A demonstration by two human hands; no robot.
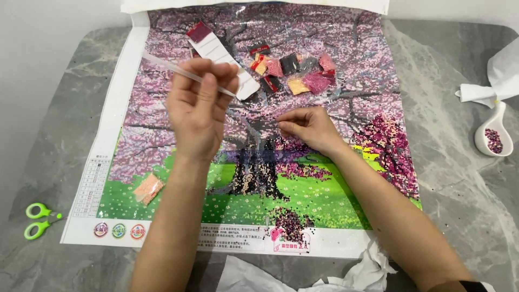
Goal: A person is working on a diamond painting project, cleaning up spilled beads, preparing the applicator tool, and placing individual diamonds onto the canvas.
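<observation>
Head view shows the left hand (199, 105) gripping a clear applicator pen (184, 71) above the diamond-painting canvas (346, 108). Right hand (305, 127), fingers pinched narrow, rests on the canvas near the bead packets (294, 70)

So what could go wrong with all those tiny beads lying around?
The loose dark beads piled at the canvas bottom edge sit right by the right forearm, so a nudge could scatter them onto the table. The white scoop dish of beads could tip if bumped. The left hand holds the pen raised over the canvas; it might brush the bead bags.
</observation>
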